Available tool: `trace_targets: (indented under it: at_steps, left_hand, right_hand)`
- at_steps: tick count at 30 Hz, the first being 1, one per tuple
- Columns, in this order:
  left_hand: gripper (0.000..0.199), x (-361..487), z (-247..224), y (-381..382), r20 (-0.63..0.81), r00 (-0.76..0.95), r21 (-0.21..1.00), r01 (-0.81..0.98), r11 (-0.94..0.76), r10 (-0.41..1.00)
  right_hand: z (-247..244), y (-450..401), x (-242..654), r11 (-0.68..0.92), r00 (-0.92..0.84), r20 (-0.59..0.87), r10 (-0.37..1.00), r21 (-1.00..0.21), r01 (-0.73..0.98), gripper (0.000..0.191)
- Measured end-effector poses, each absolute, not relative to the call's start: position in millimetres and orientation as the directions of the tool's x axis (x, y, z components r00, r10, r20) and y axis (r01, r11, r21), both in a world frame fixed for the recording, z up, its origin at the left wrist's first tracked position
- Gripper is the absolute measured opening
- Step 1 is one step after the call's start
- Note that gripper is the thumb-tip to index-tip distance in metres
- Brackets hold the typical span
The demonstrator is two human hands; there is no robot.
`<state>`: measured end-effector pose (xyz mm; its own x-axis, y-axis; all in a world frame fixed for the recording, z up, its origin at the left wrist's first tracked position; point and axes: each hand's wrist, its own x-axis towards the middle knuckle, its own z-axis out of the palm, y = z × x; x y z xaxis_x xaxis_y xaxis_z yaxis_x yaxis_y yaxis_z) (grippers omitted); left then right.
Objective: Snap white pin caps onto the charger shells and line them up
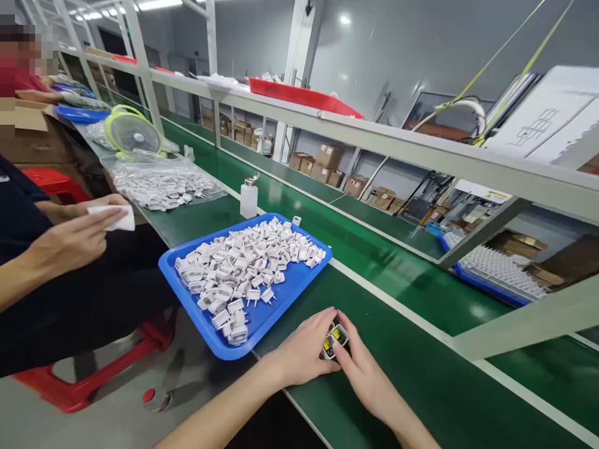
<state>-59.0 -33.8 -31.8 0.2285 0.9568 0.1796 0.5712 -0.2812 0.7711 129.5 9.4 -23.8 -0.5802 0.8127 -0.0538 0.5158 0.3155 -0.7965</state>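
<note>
My left hand and my right hand meet over the green bench, fingers curled around a small group of white plug housings. Their open ends face up and show yellow and dark parts inside. Both hands are closed on the group, and the fingers cover part of it. Just beyond my left hand lies a blue tray heaped with white plug housings, some with pins showing. One loose white piece rests by the tray's far edge.
A white dispenser bottle stands behind the tray. Farther left are a bag of white parts and a green fan. A co-worker's hands hold a white cloth-like piece. A metal shelf frame runs above the green belt.
</note>
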Motion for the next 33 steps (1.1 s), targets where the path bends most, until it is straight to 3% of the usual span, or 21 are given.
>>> trace_targets:
  at_steps: [2, 4, 8, 11, 13, 17, 21, 23, 26, 30, 33]
  left_hand:
    - [0.112, -64, -35, -47, 0.164, 0.207, 0.78, 0.571, -0.255, 0.965]
    - [0.111, -75, -34, -61, 0.203, 0.15, 0.742, 0.621, -0.252, 0.968]
    - [0.046, -122, -14, -75, 0.365, -0.01, 0.474, 0.863, -0.177, 0.931]
    - [0.036, -157, 4, -61, 0.295, -0.012, 0.168, 0.985, -0.04, 0.955]
    - [0.027, -167, 11, -46, 0.223, 0.051, 0.052, 0.997, -0.064, 0.973]
    - [0.026, -167, 10, -26, 0.185, 0.156, 0.007, 0.987, -0.16, 0.97]
    - [0.029, -172, 14, -26, 0.207, 0.176, -0.022, 0.984, -0.175, 0.963]
    - [0.027, -167, 18, -30, 0.291, 0.15, 0.032, 0.986, -0.166, 0.945]
    - [0.018, -133, 21, -39, 0.429, 0.074, 0.297, 0.93, -0.218, 0.9]
    - [0.011, -70, 17, -48, 0.372, 0.117, 0.58, 0.745, -0.329, 0.921]
    - [0.033, -49, 10, -50, 0.349, 0.081, 0.672, 0.672, -0.309, 0.934]
  right_hand:
    - [-20, 18, 129, 0.335, -0.519, 0.02, 0.855, -0.785, 0.521, 0.073]
    - [-16, 31, 128, 0.375, -0.446, 0.131, 0.885, -0.77, 0.517, 0.065]
    - [-14, 45, 123, 0.519, -0.424, 0.328, 0.844, -0.696, 0.496, 0.046]
    - [-20, 42, 120, 0.644, -0.446, 0.468, 0.763, -0.609, 0.462, 0.031]
    - [-23, 38, 121, 0.73, -0.458, 0.568, 0.684, -0.535, 0.426, 0.024]
    - [-21, 33, 132, 0.843, -0.431, 0.732, 0.527, -0.386, 0.374, 0.026]
    - [-17, 33, 139, 0.875, -0.368, 0.806, 0.463, -0.349, 0.335, 0.032]
    - [-19, 32, 139, 0.883, -0.381, 0.803, 0.458, -0.361, 0.301, 0.034]
    - [-23, 30, 138, 0.908, -0.466, 0.779, 0.419, -0.345, 0.24, 0.042]
    - [-29, 30, 139, 0.938, -0.582, 0.738, 0.342, -0.301, 0.17, 0.037]
    - [-32, 35, 141, 0.92, -0.506, 0.772, 0.384, -0.368, 0.136, 0.024]
